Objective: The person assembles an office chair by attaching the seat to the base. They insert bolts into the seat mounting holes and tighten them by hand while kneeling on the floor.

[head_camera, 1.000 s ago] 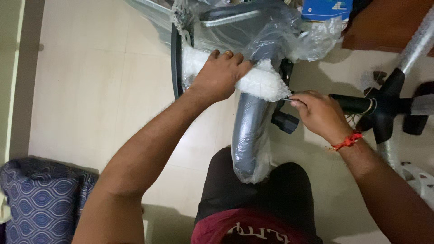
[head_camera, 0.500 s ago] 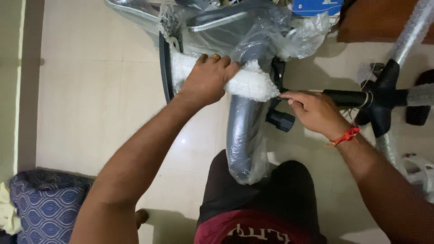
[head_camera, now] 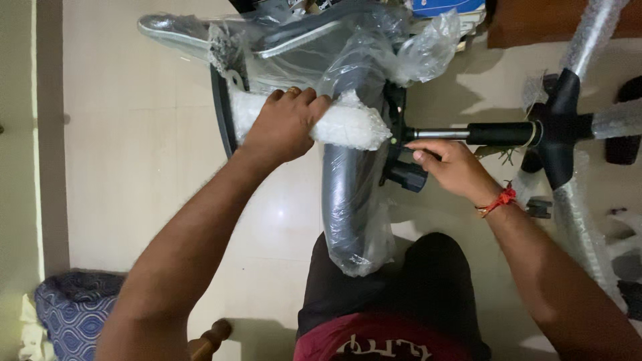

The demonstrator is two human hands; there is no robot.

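1. The floor (head_camera: pixel 134 167) is pale, glossy tile; a darker strip runs down its left edge, and a blue patterned cushion (head_camera: pixel 73 311) sits at lower left.
2. A plastic-wrapped chair part (head_camera: pixel 348 194) lies over the person's lap, reaching up toward the top edge.
3. The left hand (head_camera: pixel 284 127) has its grip clamped over the white bubble wrap (head_camera: pixel 348 126) on that part.
4. The right hand (head_camera: pixel 455 167) rests fingers loosely curled, just below a black rod (head_camera: pixel 501 134), by a black knob (head_camera: pixel 406 175).
5. Open floor lies left; the right side is crowded with a wrapped chair base (head_camera: pixel 568 127).
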